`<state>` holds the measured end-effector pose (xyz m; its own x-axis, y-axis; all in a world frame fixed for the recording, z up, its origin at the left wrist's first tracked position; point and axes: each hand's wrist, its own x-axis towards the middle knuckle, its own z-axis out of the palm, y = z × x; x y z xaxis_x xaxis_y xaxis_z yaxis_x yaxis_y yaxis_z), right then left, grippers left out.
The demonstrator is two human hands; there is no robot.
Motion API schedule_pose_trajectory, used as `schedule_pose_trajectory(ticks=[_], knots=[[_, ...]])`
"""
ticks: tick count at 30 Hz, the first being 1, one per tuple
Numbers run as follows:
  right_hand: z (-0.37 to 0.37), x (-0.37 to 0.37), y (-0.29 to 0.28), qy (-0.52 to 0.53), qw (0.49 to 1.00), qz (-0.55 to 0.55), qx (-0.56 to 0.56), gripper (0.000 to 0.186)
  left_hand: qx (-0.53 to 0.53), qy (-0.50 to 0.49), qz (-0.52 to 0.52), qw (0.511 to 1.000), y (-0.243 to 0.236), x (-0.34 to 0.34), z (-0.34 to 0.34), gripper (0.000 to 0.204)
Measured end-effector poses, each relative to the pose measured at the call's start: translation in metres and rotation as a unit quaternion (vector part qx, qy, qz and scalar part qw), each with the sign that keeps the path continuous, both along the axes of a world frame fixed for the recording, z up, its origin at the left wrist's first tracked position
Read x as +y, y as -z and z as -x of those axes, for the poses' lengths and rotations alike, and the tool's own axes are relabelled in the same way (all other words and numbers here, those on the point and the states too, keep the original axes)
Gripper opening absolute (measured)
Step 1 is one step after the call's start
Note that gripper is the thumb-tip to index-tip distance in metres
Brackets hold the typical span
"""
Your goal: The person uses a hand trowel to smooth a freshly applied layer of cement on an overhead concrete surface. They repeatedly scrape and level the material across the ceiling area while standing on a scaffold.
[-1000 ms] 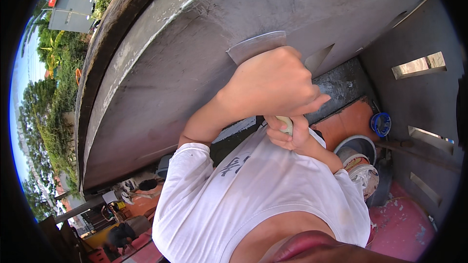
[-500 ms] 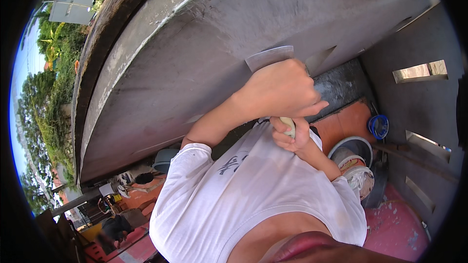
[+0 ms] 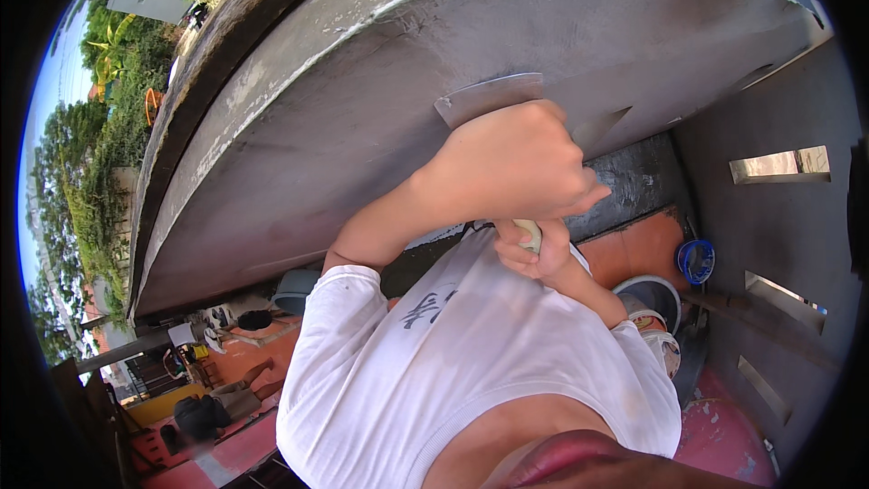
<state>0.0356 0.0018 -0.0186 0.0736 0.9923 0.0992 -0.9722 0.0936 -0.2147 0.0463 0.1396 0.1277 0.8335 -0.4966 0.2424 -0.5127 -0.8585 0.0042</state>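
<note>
Left grip [image 3: 520, 158] was curled tight around the near side of a metal blade [image 3: 489, 98], knuckles toward the viewer and fingers mostly hidden, while the right grip [image 3: 545, 258] pinched a pale handle [image 3: 529, 235] just nearer the chest. Largest of all was the grey wall [image 3: 299, 186], bending across from the left; a slotted wall [image 3: 769, 217] closed off the right side, with a grey tub [image 3: 675, 303] and a smaller blue container [image 3: 695, 262] in front of it. Against these, the blade was a modest strip, its broad face seeming to lie along the grey wall, though full contact could not be judged. Likeliest to go wrong, it seemed, was a scored surface, should the wrist tilt and a corner dig in; the slanted opening [image 3: 602, 131] just to the blade's right might also catch its edge if the stroke ran that way. The blade stuck out on the far side of the left grip, leaning a little to its left. Smaller again, the handle showed between the right thumb and fingers, its remaining length hidden, so what it belonged to could not be told.
</note>
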Motion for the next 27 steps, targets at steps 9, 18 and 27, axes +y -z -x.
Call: schedule_pose_trajectory(ticks=[9, 18, 27], knots=[[0.014, 0.002, -0.004, -0.01, 0.997, -0.033, 0.069, 0.038, 0.063, -0.008, 0.002, 0.998, -0.01, -0.003, 0.004, 0.049], [0.026, 0.005, -0.018, 0.03, 0.997, -0.04, 0.057, 0.039, 0.042, -0.02, 0.001, 0.999, -0.017, -0.005, 0.008, 0.049], [-0.001, -0.001, -0.006, 0.014, 0.997, -0.065, 0.027, 0.042, 0.024, -0.001, 0.042, 0.999, -0.016, -0.005, -0.001, 0.048]])
